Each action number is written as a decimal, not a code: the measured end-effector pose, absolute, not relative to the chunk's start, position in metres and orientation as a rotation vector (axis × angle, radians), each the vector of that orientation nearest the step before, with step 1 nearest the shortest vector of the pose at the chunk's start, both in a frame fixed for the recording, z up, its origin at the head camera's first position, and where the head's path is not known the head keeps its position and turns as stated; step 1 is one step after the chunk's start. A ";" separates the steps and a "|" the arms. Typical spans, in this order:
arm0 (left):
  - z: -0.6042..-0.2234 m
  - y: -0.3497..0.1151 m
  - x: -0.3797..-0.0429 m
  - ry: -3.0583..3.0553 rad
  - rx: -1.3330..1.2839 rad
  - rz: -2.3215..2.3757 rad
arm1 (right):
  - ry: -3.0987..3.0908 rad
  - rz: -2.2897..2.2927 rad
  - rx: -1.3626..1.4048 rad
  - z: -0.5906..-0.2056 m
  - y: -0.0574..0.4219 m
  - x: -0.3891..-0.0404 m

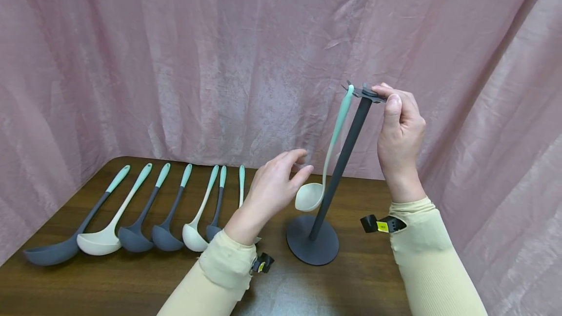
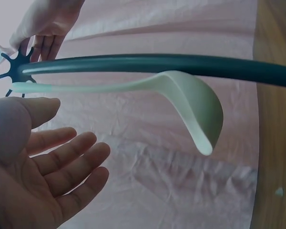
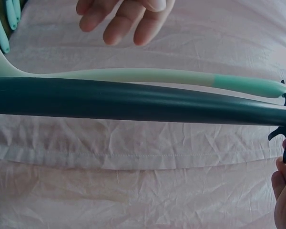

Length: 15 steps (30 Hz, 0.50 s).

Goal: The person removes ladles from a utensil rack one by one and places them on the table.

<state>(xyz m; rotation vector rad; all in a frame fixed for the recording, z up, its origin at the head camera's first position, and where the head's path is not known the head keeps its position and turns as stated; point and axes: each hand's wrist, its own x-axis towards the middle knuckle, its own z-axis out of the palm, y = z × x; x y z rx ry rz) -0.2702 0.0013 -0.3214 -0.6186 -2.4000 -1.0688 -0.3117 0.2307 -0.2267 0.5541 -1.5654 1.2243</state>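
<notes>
A white ladle (image 1: 309, 196) with a mint-green handle hangs by its handle end from a hook at the top of a dark grey utensil stand (image 1: 343, 160). Its bowl hangs low, close to the pole. My right hand (image 1: 401, 133) grips the far right of the hooked top (image 1: 366, 92) between thumb and fingers. Just left of the ladle, my left hand (image 1: 272, 187) is held in the air with fingers spread and relaxed. The left wrist view shows nothing in that left hand (image 2: 33, 176), with the ladle bowl (image 2: 198, 109) apart from it.
Several more ladles lie in a row on the wooden table (image 1: 145, 277) at left, grey ones (image 1: 50, 253) and white ones (image 1: 98, 243), handles pointing away. The stand's round base (image 1: 303, 240) rests on the table. A pink curtain (image 1: 263, 62) hangs behind.
</notes>
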 end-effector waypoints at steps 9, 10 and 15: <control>-0.322 0.014 -0.274 -2.387 -0.663 -1.130 | -1.556 1.240 0.546 -0.228 0.230 -0.312; -0.322 0.016 -0.275 -2.389 -0.666 -1.131 | -1.556 1.238 0.548 -0.228 0.230 -0.312; -0.325 0.020 -0.281 -2.394 -0.679 -1.166 | -1.555 1.235 0.549 -0.227 0.230 -0.313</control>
